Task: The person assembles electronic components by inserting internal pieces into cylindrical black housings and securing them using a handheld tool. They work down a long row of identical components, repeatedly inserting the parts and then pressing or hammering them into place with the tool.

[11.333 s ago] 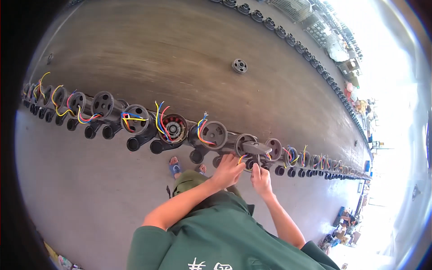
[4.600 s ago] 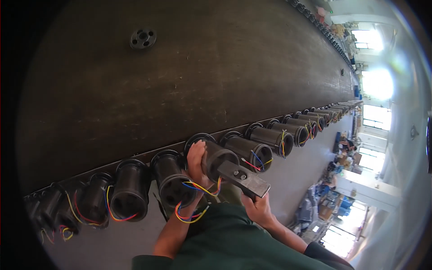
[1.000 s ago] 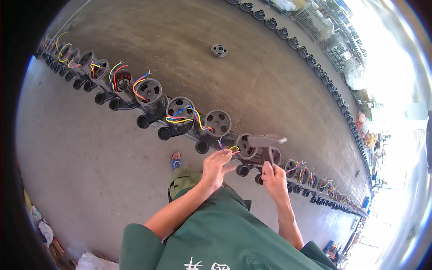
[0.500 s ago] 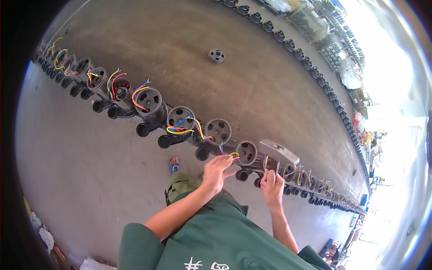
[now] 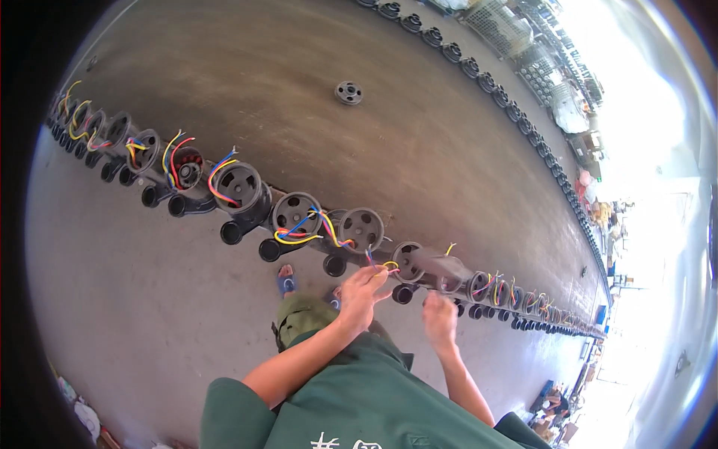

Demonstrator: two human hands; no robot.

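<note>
My left hand (image 5: 362, 298) is closed on the thin coloured wires (image 5: 391, 266) that come out of a dark cylindrical motor housing (image 5: 406, 253). My right hand (image 5: 440, 318) grips a hammer (image 5: 440, 263), whose head is smeared by motion over the right edge of that housing and the one beside it. A slotted round cover with several holes sits in the housing's top. Just left stands another housing (image 5: 362, 230) with a similar cover, and a further one (image 5: 298, 215) has blue, yellow and red wires lying across it.
The row of housings runs from far left to far right, with short black pipe stubs (image 5: 231, 233) on the near side. A loose round cover (image 5: 348, 93) lies on the brown floor beyond. A second row of dark parts (image 5: 486, 81) curves along the far side, near wire crates (image 5: 499, 31).
The hammer has swung down and left, from clearly seen to blurred, and my right hand has shifted slightly left and down. My left hand keeps its hold on the wires.
</note>
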